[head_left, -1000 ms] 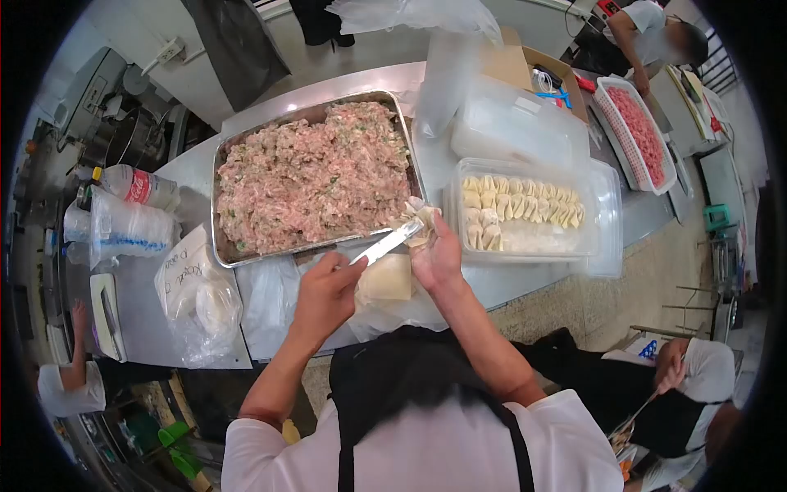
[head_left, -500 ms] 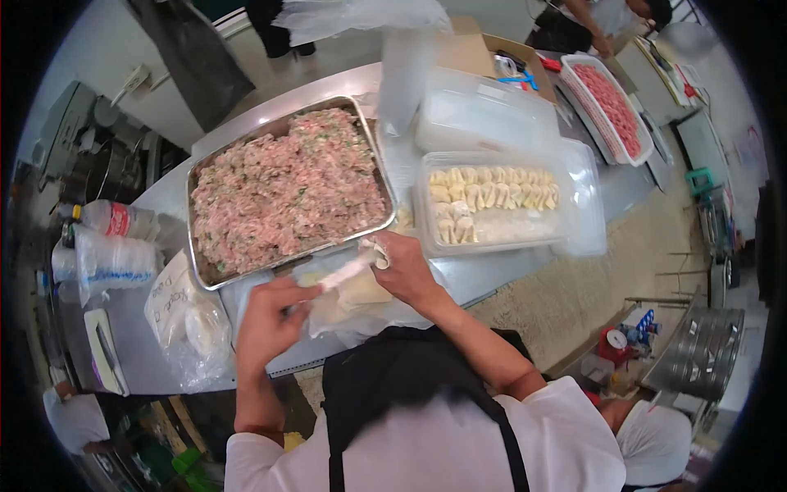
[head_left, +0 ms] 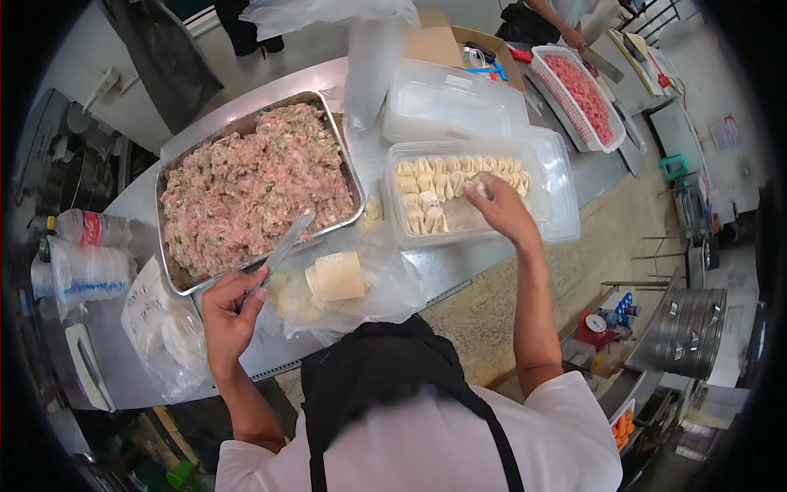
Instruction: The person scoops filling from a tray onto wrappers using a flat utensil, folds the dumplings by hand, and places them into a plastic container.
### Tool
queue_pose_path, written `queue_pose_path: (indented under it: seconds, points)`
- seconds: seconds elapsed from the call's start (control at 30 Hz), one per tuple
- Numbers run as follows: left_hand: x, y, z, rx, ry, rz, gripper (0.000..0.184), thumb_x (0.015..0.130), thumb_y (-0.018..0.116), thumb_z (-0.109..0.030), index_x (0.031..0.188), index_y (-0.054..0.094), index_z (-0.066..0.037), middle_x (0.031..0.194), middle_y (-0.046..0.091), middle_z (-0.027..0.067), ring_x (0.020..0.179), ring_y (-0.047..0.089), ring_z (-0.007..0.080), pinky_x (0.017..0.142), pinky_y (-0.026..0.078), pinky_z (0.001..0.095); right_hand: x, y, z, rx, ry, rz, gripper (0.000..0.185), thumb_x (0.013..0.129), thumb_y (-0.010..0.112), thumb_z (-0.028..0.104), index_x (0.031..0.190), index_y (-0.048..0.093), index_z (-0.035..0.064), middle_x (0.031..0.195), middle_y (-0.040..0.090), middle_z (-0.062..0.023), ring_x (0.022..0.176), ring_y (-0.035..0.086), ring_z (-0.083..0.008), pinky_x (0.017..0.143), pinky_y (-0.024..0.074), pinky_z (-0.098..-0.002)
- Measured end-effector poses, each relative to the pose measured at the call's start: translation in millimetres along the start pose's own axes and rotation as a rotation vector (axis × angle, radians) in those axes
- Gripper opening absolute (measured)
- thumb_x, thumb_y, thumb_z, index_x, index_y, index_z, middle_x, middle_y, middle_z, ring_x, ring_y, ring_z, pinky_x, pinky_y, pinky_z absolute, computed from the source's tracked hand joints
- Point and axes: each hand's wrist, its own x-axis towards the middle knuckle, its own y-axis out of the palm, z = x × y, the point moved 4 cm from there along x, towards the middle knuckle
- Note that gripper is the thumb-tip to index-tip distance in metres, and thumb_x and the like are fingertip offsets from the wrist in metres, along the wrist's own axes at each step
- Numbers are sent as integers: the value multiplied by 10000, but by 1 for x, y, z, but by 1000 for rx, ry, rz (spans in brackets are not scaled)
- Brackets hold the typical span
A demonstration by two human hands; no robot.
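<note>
My left hand (head_left: 232,307) is closed around the handle of a flat metal spreader (head_left: 288,239). Its blade tip is close to the edge of a steel tray (head_left: 182,289) heaped with minced meat filling (head_left: 254,189). Over on the right, my right hand (head_left: 507,211) pinches a dumpling (head_left: 479,189) above a clear plastic container (head_left: 471,239). Rows of folded dumplings (head_left: 438,180) fill its far side and left end. Between my hands, a stack of pale dough wrappers (head_left: 338,276) lies on a plastic bag (head_left: 384,302).
A container lid (head_left: 455,102) lies behind the dumplings. Farther right stands a white basket of raw minced meat (head_left: 578,98), near another person's hand (head_left: 572,38). Bottles (head_left: 90,228), a plastic bag (head_left: 168,344) and a knife on a board (head_left: 88,369) lie left.
My right hand has moved from the wrappers to the dumpling container, carrying a dumpling. My left hand has drawn back left with the spreader, away from the right hand. The camera view shifted slightly.
</note>
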Motion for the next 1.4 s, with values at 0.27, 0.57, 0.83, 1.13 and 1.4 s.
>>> queue_pose_path:
  seconds: [0.27, 0.57, 0.83, 1.13, 1.4]
  points:
    - [-6, -4, 3, 63, -19, -32, 350, 794, 666, 98, 1129, 727, 17, 794, 531, -13, 644, 382, 42, 550, 286, 218, 6, 37, 7, -154, -246, -190, 295, 798, 751, 182, 973, 634, -25, 933, 608, -222, 950, 609, -379, 805, 487, -423]
    - [-8, -6, 15, 89, -30, -58, 391, 776, 669, 86, 1149, 728, -11, 751, 495, -21, 630, 352, 50, 542, 269, 229, 12, 37, 0, -186, 7, -207, 433, 614, 874, 123, 924, 595, 6, 819, 669, -163, 774, 660, -362, 695, 525, -412]
    - [-14, -11, 39, 189, -43, -109, 404, 822, 666, 17, 1212, 708, -79, 857, 661, 39, 622, 409, 90, 553, 353, 250, -55, 111, 94, 181, -550, 3, 238, 738, 781, 46, 952, 675, 43, 903, 698, -126, 887, 691, -294, 731, 548, -368]
    - [-19, -11, 47, 277, -80, -132, 406, 842, 650, 16, 1234, 684, -86, 973, 723, 128, 735, 621, 224, 666, 486, 350, -51, 254, 83, -69, -553, 247, 71, 738, 707, 74, 806, 720, 61, 827, 672, -134, 820, 659, -343, 717, 528, -466]
    - [59, 3, 22, 1102, 116, 47, 171, 756, 593, 8, 872, 717, -6, 863, 665, 201, 854, 651, 406, 748, 524, 484, -37, 236, 70, 240, -485, 310, 66, 793, 691, 81, 840, 729, 56, 837, 676, -146, 799, 663, -351, 737, 530, -424]
